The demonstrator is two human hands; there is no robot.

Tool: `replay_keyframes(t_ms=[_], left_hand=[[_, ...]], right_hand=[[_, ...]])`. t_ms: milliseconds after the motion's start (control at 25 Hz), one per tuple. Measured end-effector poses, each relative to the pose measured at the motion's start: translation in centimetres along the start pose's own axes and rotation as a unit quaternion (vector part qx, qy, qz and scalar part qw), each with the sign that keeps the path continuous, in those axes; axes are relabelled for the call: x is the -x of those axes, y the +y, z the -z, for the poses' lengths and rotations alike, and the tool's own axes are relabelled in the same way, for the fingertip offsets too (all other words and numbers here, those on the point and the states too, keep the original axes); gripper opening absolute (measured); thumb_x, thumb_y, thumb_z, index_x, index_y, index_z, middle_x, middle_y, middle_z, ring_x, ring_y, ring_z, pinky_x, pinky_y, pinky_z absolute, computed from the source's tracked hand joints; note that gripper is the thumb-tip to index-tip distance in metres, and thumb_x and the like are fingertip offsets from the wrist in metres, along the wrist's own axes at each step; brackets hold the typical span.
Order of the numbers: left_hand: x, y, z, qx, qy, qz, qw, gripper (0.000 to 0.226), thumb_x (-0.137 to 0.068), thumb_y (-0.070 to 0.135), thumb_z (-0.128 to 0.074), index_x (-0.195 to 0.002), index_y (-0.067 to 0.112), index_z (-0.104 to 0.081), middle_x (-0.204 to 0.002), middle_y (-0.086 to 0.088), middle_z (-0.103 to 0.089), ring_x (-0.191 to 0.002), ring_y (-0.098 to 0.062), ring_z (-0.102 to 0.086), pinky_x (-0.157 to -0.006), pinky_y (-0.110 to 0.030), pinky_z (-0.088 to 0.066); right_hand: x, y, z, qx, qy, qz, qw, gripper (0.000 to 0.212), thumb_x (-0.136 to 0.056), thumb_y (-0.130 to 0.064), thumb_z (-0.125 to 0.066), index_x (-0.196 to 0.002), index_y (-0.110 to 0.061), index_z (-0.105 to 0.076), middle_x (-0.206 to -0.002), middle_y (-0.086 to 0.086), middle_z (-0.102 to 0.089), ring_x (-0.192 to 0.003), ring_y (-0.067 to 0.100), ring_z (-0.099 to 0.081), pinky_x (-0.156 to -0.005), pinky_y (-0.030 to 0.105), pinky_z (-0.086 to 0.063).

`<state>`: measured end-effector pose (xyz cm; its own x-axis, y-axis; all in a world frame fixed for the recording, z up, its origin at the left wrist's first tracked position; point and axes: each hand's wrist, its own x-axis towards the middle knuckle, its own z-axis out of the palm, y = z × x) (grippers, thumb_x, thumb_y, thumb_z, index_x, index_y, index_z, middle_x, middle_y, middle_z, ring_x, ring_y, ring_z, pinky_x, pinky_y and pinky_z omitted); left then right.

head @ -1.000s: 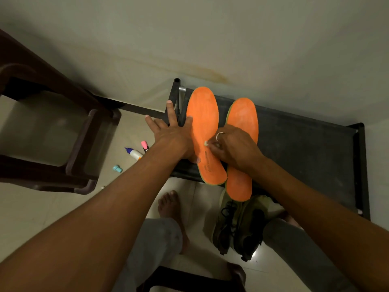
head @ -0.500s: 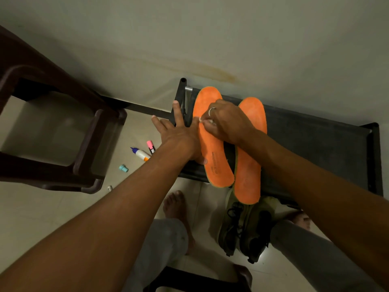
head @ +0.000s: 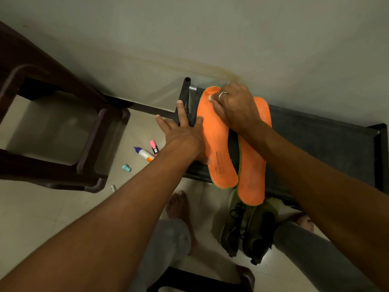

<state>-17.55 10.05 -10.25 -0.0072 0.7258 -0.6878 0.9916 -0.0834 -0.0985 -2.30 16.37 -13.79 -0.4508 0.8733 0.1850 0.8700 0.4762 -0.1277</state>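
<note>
Touching insole [head: 217,144] — left hand [head: 185,138] beside, right hand [head: 235,106] pinching wad [head: 209,98] atop

1. The left insole [head: 214,142] under your left hand [head: 185,138] is matt orange, with a fine cloth-like nap.
2. The right insole [head: 253,171] is the same matt orange, scuffed and frayed at the heel.
3. The pale scrap [head: 209,98] your right hand [head: 233,108] pinches looks soft; cloth or paper, unclear.
4. The rack [head: 326,144] has a dark, matt, grainy top; its crossbar [head: 192,88] is bare shiny metal.
5. The chair [head: 101,144] is brown plastic with a sheen.
6. The floor [head: 42,207] tiles are smooth and glossy.
</note>
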Motion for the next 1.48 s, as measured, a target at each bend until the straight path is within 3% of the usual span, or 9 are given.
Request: replay_keyframes(t_ms=[120,280,400,520,680,1120,1280,1360,1480], left_hand=[[0.1,0.0,0.0,-0.003,0.001,-0.002,1.000,0.136,-0.065,0.073,-0.075,-0.154,0.037,0.021,-0.146,-0.025,0.048,-0.144,-0.060,0.003,-0.112,-0.072,0.007],[0.1,0.0,0.1,0.003,-0.002,-0.003,1.000,0.135,-0.065,0.073,-0.076,-0.155,0.037,0.018,-0.146,-0.025,0.048,-0.144,-0.060,0.003,-0.112,-0.073,0.007],[0.1,0.1,0.1,-0.001,0.002,-0.004,1.000,0.136,-0.065,0.073,-0.076,-0.155,0.037,0.019,-0.146,-0.026,0.048,-0.144,-0.060,0.003,-0.112,-0.073,0.007],[0.1,0.0,0.1,0.003,-0.002,-0.003,1.000,0.135,-0.064,0.074,-0.076,-0.155,0.037,0.017,-0.146,-0.025,0.048,-0.144,-0.060,0.003,-0.112,-0.073,0.007],[0.1,0.0,0.0,0.001,0.003,-0.004,1.000,0.134,-0.065,0.074,-0.075,-0.155,0.038,0.018,-0.146,-0.025,0.048,-0.144,-0.059,0.003,-0.112,-0.073,0.007],[-0.1,0.0,-0.2,-0.001,0.003,0.000,1.000,0.135,-0.064,0.075,-0.075,-0.155,0.038,0.018,-0.146,-0.024,0.049,-0.144,-0.060,0.003,-0.112,-0.073,0.007],[0.0,0.1,-0.1,0.004,-0.001,0.001,1.000,0.135,-0.065,0.075,-0.075,-0.155,0.038,0.019,-0.145,-0.024,0.049,-0.144,-0.059,0.003,-0.112,-0.073,0.008],[0.1,0.1,0.0,-0.002,0.004,0.001,1.000,0.134,-0.065,0.075,-0.075,-0.155,0.038,0.018,-0.146,-0.024,0.049,-0.144,-0.059,0.003,-0.112,-0.073,0.008],[0.2,-0.1,0.0,0.008,0.002,-0.003,1.000,0.134,-0.065,0.075,-0.075,-0.155,0.038,0.018,-0.147,-0.024,0.048,-0.144,-0.059,0.003,-0.112,-0.073,0.007]], right_hand=[[0.0,-0.9,-0.4,0.028,-0.003,0.140,0.990,0.029,-0.101,-0.022,-0.052,-0.094,-0.006,-0.075,-0.089,0.013,-0.068,-0.086,0.034,-0.061,-0.071,0.042,-0.043],[-1.5,-0.4,0.4,0.046,0.015,0.063,0.997,0.033,-0.101,-0.024,-0.046,-0.098,-0.006,-0.074,-0.095,0.012,-0.067,-0.093,0.033,-0.060,-0.077,0.042,-0.038],[-0.7,-1.1,0.0,0.063,0.023,0.135,0.989,0.031,-0.102,-0.023,-0.049,-0.091,-0.009,-0.075,-0.087,0.009,-0.068,-0.086,0.030,-0.062,-0.071,0.040,-0.041],[-1.0,-0.5,0.7,0.055,0.046,0.055,0.996,0.032,-0.100,-0.022,-0.050,-0.088,-0.004,-0.073,-0.089,0.012,-0.068,-0.086,0.033,-0.061,-0.074,0.041,-0.041],[0.1,-0.5,-0.1,0.069,0.026,0.098,0.992,0.030,-0.100,-0.022,-0.050,-0.088,-0.008,-0.073,-0.087,0.010,-0.067,-0.083,0.031,-0.059,-0.070,0.040,-0.038],[1.3,0.5,-0.2,0.059,0.013,0.048,0.997,0.028,-0.097,-0.025,-0.052,-0.088,-0.010,-0.075,-0.085,0.009,-0.069,-0.081,0.030,-0.059,-0.069,0.039,-0.036],[2.0,-0.5,-0.2,0.006,0.000,-0.062,0.998,0.029,-0.096,-0.029,-0.052,-0.092,-0.016,-0.077,-0.088,0.008,-0.071,-0.086,0.028,-0.059,-0.074,0.039,-0.037],[2.8,-0.8,-0.2,-0.015,-0.037,-0.039,0.998,0.027,-0.094,-0.030,-0.053,-0.096,-0.019,-0.078,-0.090,0.007,-0.072,-0.085,0.027,-0.059,-0.074,0.039,-0.037],[3.5,-1.2,0.2,-0.030,-0.039,-0.099,0.994,0.030,-0.095,-0.033,-0.052,-0.084,-0.019,-0.076,-0.083,0.005,-0.069,-0.078,0.025,-0.058,-0.071,0.038,-0.038]])
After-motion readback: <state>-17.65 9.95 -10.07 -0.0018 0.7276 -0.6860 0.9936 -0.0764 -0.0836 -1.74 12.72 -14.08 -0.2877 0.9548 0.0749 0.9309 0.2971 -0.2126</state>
